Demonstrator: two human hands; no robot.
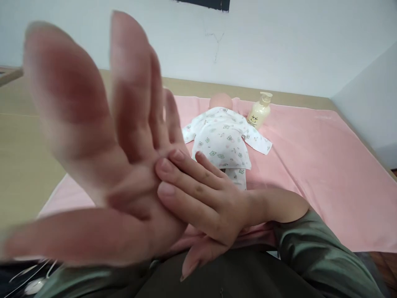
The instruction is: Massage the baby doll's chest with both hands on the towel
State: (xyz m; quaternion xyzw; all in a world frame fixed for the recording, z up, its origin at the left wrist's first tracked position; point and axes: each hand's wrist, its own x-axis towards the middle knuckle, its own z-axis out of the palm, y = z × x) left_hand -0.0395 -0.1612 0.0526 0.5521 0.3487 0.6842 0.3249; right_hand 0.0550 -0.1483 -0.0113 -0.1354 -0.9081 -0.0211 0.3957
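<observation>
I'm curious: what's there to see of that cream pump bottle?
The pump bottle is glossy pale cream, perhaps plastic, with rounded shoulders, a pump head and a dark face-like print on its front. It stands on the pink cloth beside the patterned shirt; whether they touch is unclear. Neither the left hand nor the right hand touches it.

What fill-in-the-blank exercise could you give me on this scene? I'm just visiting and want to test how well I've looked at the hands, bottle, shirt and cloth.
1. The right hand touches the ____ of the left hand.
2. The spread cloth is coloured ____.
3. In the picture, the pump bottle is on the ____ side of the shirt.
4. The background colour of the patterned shirt is ____.

Missing words: palm; pink; right; white.
</observation>
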